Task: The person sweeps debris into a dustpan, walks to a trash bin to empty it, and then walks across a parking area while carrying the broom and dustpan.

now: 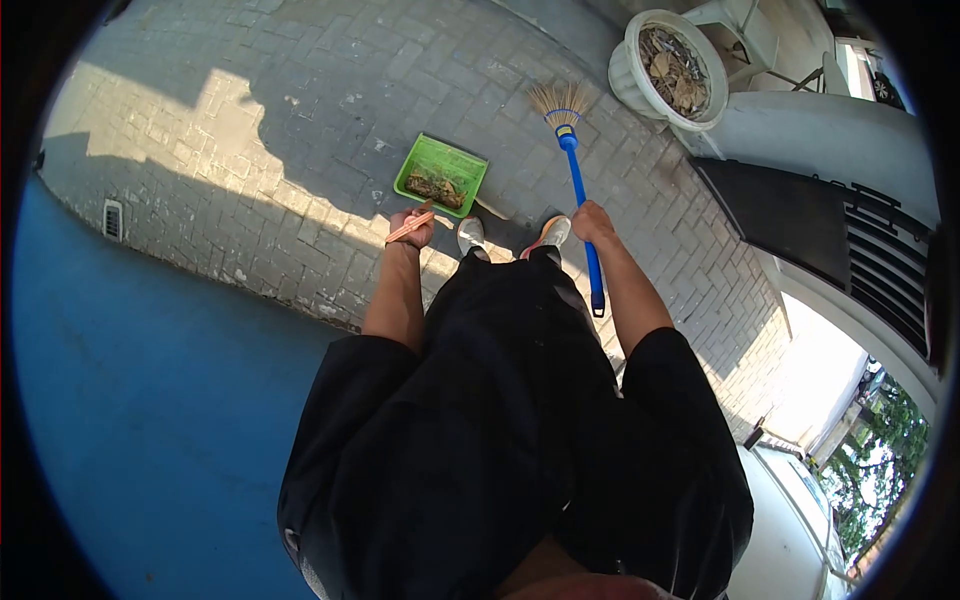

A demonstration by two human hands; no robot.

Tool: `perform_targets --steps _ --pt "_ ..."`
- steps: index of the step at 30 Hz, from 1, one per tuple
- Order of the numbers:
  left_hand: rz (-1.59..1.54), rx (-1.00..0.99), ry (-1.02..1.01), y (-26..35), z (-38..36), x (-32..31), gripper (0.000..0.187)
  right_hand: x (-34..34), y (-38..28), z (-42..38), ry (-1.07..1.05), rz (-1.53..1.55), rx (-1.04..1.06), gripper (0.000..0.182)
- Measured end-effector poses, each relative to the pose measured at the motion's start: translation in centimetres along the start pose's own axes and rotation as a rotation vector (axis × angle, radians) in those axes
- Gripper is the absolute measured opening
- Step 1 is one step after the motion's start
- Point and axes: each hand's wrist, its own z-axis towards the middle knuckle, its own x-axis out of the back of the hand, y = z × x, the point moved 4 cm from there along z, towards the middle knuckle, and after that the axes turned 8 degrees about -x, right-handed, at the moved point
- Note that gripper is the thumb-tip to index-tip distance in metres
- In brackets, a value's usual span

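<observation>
My left hand (412, 228) is closed around an orange-brown, stick-like handle at the near edge of a green dustpan (444, 160). Dry leaves and dirt (436, 188) lie in the near part of the pan. My right hand (594, 222) grips the blue shaft of a broom (577, 175), whose end hangs past the wrist. The broom's straw bristles (562, 100) fan out over the paving, to the right of the dustpan and apart from it. Both my shoes (471, 236) show just below the pan and broom.
Grey paving blocks (330, 130) surround me, partly sunlit. A blue surface (180, 400) borders the paving on the left, beside a small drain grate (113, 220). A white pot (632, 75) of dry leaves stands upper right, near a black metal gate (790, 210). A white car (790, 510) is lower right.
</observation>
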Motion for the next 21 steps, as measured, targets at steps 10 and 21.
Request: perform_targets --steps 10,21 --pt "-0.17 0.039 -0.005 3.9 2.6 -0.4 0.019 6.6 -0.3 -11.8 -0.468 0.165 -0.047 0.034" --pt "-0.386 0.039 -0.132 6.7 -1.0 -2.4 0.033 9.2 -2.2 -6.6 -0.337 0.44 -0.154 0.029"
